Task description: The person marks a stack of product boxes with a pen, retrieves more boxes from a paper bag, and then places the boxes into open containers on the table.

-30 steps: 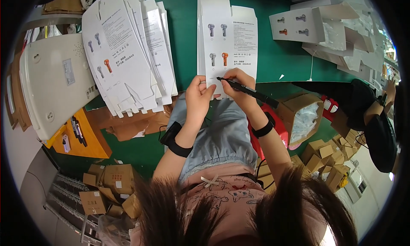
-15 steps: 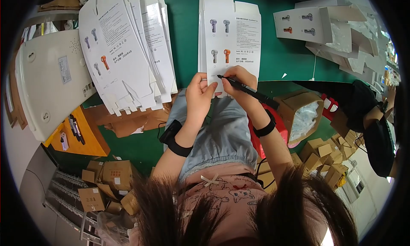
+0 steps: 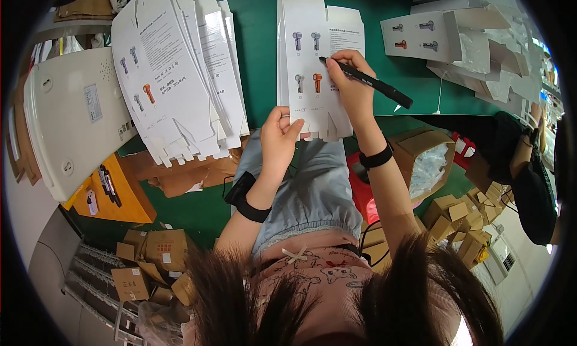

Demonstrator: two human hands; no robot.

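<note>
A flat white printed carton [image 3: 308, 116] with pictures of small handheld fans lies in front of me, on top of other flat cartons at the table's near edge. My left hand [image 3: 277, 135] pinches its lower left edge, thumb on top. In my right hand [image 3: 354, 87] is a black marker pen [image 3: 384, 90], held in a writing grip. Its uncovered tip points left, close to the carton between the upper and lower fan pictures; whether it touches cannot be told. Left of these, a fanned stack of the same flat cartons [image 3: 174, 75] overhangs the table edge.
A green table [image 3: 258, 39] carries everything. At the right lie folded white boxes [image 3: 415, 36] with clear plastic bags. A cream-coloured device [image 3: 72, 117] stands at the left, above pens [image 3: 107, 183] on a yellow surface. Below right is a brown box of plastic [image 3: 427, 165]; another person's arm [image 3: 522, 156] shows farther right.
My right hand has moved up and slightly right with the marker, from the carton's lower edge to beside the fan pictures. My left hand keeps its hold at the edge.
</note>
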